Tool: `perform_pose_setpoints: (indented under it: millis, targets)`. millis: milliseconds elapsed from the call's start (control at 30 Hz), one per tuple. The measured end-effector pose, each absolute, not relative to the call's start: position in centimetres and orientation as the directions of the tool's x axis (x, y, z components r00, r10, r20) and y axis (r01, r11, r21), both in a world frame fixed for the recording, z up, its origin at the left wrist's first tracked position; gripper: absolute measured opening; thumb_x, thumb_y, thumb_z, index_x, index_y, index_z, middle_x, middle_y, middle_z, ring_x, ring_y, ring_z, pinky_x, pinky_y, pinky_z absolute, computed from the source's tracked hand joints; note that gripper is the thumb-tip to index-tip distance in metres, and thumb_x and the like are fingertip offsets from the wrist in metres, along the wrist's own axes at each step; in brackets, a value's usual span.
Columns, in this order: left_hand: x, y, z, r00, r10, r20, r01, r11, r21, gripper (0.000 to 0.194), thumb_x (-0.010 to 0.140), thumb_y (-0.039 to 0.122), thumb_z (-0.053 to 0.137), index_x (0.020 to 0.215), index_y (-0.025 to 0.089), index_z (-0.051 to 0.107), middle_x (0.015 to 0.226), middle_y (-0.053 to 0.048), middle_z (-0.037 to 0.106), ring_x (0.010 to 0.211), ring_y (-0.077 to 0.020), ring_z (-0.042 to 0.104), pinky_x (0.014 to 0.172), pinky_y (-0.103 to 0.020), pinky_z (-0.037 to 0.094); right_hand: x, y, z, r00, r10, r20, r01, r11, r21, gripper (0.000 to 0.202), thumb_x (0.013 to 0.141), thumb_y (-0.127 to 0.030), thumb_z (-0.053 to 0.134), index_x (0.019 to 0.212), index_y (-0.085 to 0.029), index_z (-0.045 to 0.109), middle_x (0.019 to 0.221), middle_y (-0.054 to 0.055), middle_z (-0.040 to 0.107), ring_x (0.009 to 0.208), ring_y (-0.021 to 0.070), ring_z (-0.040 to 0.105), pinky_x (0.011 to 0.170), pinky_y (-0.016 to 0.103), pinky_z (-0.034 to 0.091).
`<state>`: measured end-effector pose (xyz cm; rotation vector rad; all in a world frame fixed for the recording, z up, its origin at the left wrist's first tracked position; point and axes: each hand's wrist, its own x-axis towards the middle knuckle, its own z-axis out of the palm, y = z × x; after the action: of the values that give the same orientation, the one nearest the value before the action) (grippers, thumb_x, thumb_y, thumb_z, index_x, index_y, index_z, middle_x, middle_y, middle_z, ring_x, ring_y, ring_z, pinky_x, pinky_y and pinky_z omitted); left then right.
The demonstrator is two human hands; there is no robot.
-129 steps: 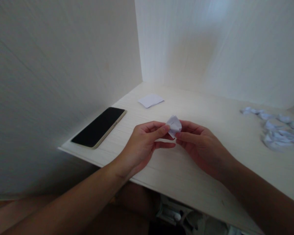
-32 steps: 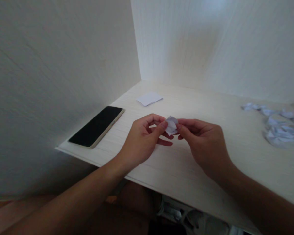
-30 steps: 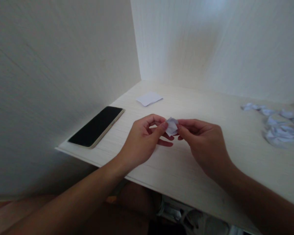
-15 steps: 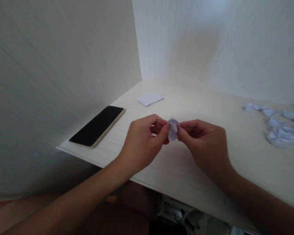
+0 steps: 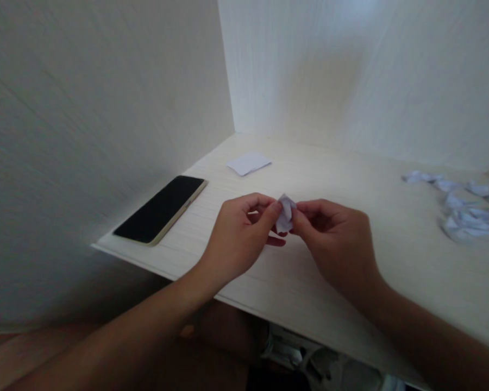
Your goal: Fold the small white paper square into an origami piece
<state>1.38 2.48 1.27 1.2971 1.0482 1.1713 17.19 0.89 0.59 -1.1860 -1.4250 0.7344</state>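
A small crumpled piece of white paper (image 5: 285,213) is held just above the table, between my two hands. My left hand (image 5: 244,233) pinches its left side with thumb and fingers, while one lower finger sticks out beneath it. From the right, my right hand (image 5: 336,233) grips the other side between thumb and index finger. Parts of the paper are hidden behind the fingertips. Beyond my left hand lies a flat folded white paper (image 5: 249,163).
A phone (image 5: 161,210) with a black screen lies at the table's left edge. Several crumpled paper pieces (image 5: 472,214) are heaped at the right. White walls (image 5: 330,70) rise behind and to the left of the white table (image 5: 411,282). My legs are under its front edge.
The paper piece has turned slightly and looks more folded in the middle. A lower finger of my left hand has stretched out below it. Both hands stay on the paper.
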Motion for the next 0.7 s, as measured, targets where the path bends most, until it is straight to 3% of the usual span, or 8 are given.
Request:
perform_pose_setpoints:
  millis: [267,433,700]
  targets:
    - [1.52,2.31,0.95,0.143,0.985,0.092,0.012,-0.095,0.995,0.019,0.093,0.033,0.077,0.089,0.015,0.071,0.073,-0.003,0.074,0.065,-0.0176,0.074,0.049,-0.026,0.067,16.98,1.0,0.62,0.084,0.964,0.251,0.173,0.234,-0.957,0.011,0.086,-0.027,0.078,0.082,-0.017,0.081,0.07,0.004,0.081,0.06,0.0152,0.076,0.054,0.022,0.057]
    - [1.23,2.19,0.9,0.131,0.976,0.174,0.161,-0.194,0.968,0.017,0.092,0.032,0.077,0.088,0.016,0.071,0.074,-0.003,0.075,0.064,-0.0176,0.075,0.05,-0.026,0.066,17.11,0.96,0.47,0.099,0.967,0.234,0.174,0.214,-0.961,0.01,0.083,-0.026,0.081,0.078,-0.017,0.08,0.067,0.003,0.08,0.058,0.0152,0.074,0.054,0.023,0.055]
    - [0.9,1.92,0.92,0.15,0.898,0.413,0.474,-0.432,0.767,0.018,0.097,0.03,0.071,0.085,0.018,0.077,0.072,-0.002,0.079,0.063,-0.0152,0.075,0.053,-0.02,0.058,17.15,0.85,0.43,0.118,0.963,0.241,0.244,0.207,-0.947,0.009,0.083,-0.027,0.08,0.079,-0.019,0.081,0.071,0.003,0.08,0.062,0.0171,0.074,0.058,0.028,0.055]
